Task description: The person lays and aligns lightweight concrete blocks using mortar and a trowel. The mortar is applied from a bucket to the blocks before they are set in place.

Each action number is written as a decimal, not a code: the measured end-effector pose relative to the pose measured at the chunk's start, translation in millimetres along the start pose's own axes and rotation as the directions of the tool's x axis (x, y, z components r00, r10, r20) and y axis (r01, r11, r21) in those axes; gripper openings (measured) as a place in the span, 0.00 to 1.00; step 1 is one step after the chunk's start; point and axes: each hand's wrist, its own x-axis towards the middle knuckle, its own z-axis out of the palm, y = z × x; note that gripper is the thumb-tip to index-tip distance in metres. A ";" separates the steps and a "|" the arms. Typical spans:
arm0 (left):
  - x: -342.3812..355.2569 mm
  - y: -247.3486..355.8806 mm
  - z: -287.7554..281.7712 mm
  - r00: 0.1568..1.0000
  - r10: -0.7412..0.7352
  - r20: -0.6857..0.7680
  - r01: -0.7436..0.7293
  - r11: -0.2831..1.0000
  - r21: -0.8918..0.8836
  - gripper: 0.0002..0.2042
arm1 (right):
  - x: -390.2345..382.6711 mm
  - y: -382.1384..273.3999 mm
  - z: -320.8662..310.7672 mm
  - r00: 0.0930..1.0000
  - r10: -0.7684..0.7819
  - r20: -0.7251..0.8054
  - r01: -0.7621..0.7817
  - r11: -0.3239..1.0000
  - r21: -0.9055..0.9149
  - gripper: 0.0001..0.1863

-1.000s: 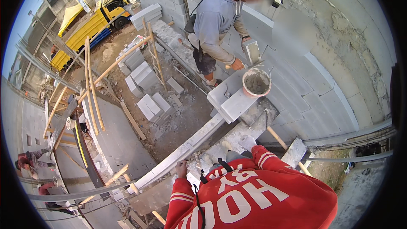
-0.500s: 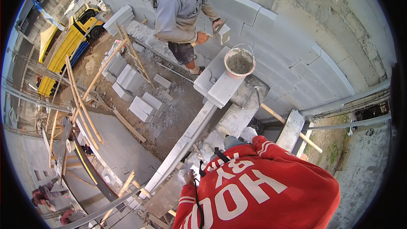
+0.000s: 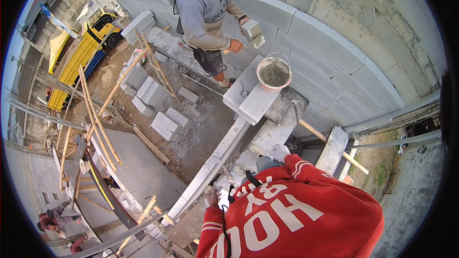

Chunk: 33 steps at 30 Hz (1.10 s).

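Note:
My left hand (image 3: 212,197) is low beside the long pale block wall (image 3: 203,177), at the end of a red sleeve. Its fingers are too small and partly hidden to read. Past the other red cuff, my right hand (image 3: 279,152) shows as a whitish shape, perhaps gloved, by the mortar-smeared plank (image 3: 271,134). Whether it holds anything cannot be made out. Farther off, a bucket of grey mortar (image 3: 274,72) with a wire handle stands on pale blocks (image 3: 259,104). A co-worker in a grey hoodie (image 3: 203,7) holds a small pale block (image 3: 252,28) and a trowel (image 3: 257,43).
A curved wall of large pale blocks (image 3: 315,31) runs along the right. Stacked blocks (image 3: 167,125) and leaning wooden poles (image 3: 98,119) stand on the ground at left, with a yellow truck (image 3: 76,62) beyond. A round pole (image 3: 355,162) sticks out under a board (image 3: 333,149).
The scene has shifted slightly right and down in the view. The co-worker's trowel has moved lower against the small block, which now shows more. My hands have barely moved.

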 end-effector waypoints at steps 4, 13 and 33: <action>-2.5 -1.6 3.6 0.999 0.003 0.034 -0.002 1.000 -0.001 0.10 | -1.0 5.6 -3.6 0.995 0.076 0.061 -0.081 0.994 0.073 0.14; 11.1 -29.1 -3.6 0.999 -0.038 0.032 0.038 0.999 -0.021 0.11 | 0.4 -7.4 -15.5 0.994 -0.027 0.107 0.032 0.998 -0.048 0.15; 19.1 -32.6 -5.8 1.000 0.007 0.021 -0.005 0.998 -0.062 0.10 | 2.0 -1.3 -0.5 0.995 0.005 0.103 -0.004 1.000 -0.012 0.19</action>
